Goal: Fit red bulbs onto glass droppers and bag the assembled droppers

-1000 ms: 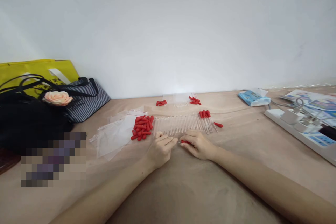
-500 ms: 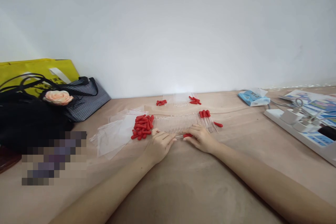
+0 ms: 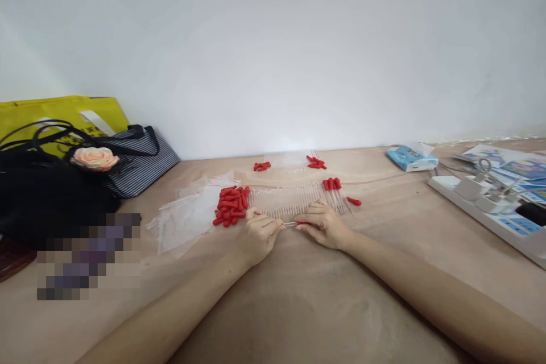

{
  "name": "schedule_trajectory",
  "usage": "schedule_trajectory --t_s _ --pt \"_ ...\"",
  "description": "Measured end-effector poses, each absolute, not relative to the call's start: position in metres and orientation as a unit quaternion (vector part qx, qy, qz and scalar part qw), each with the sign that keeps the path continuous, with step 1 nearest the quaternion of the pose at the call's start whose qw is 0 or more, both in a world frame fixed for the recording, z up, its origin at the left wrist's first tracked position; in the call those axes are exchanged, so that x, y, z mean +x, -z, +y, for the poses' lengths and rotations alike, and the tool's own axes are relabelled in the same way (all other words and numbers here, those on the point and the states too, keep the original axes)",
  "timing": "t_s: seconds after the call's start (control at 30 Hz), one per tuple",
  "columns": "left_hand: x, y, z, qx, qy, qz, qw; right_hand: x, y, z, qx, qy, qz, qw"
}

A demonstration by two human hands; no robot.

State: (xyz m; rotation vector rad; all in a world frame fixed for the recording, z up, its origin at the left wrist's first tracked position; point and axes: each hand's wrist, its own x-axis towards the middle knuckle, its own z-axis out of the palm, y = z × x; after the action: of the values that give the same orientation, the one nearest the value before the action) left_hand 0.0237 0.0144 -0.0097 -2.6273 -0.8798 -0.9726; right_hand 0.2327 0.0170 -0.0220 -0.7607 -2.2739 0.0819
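My left hand [image 3: 262, 233] pinches a thin clear glass dropper tube [image 3: 290, 224] that spans the gap between my hands. The fingers of my right hand [image 3: 322, 224] are closed around a red rubber bulb [image 3: 301, 222] at the tube's other end, and they cover most of it. Just beyond my hands lies a row of clear glass tubes [image 3: 281, 200]. To its left is a pile of loose red rubber bulbs [image 3: 230, 205]. At the row's right end, 3 droppers with red bulbs [image 3: 331, 184] lie side by side, and a single red bulb [image 3: 354, 201] rests beside them.
Clear zip bags [image 3: 183, 219] lie flat at left, near a striped bag [image 3: 143, 162] and a yellow bag [image 3: 63, 116]. Small groups of red bulbs [image 3: 316, 163] lie near the wall. At right are a tissue pack [image 3: 412, 159] and a power strip [image 3: 482, 213] with plugged-in chargers.
My right fingers have closed further over the red bulb, so less of it shows. The left hand stays almost in place, gripping the tube.
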Motion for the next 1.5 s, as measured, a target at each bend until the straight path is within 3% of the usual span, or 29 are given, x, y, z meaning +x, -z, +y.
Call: schedule_trajectory --t_s 0.27,0.53,0.67,0.87,1.07,1.5 --pt "0.025 0.009 0.015 -0.881 0.350 -0.306 0.090 0.233 0.024 0.019 -0.310 -0.062 -0.858 0.404" --pt "0.026 0.008 0.015 -0.866 0.357 -0.341 0.084 0.219 0.025 0.021 -0.370 -0.431 -0.647 0.509" --pt "0.026 0.007 0.014 -0.868 0.361 -0.336 0.063 0.205 0.022 0.019 -0.354 -0.496 -0.598 0.520" --pt "0.026 0.003 0.013 -0.864 0.358 -0.353 0.022 0.249 -0.002 0.046 -0.463 -0.361 -0.618 0.523" --pt "0.028 0.004 0.014 -0.876 0.325 -0.355 0.043 0.312 -0.014 0.070 -0.677 -0.108 -0.647 0.333" --pt "0.029 0.002 0.013 -0.885 0.303 -0.352 0.036 0.299 0.013 0.078 -0.704 -0.004 -0.664 0.251"
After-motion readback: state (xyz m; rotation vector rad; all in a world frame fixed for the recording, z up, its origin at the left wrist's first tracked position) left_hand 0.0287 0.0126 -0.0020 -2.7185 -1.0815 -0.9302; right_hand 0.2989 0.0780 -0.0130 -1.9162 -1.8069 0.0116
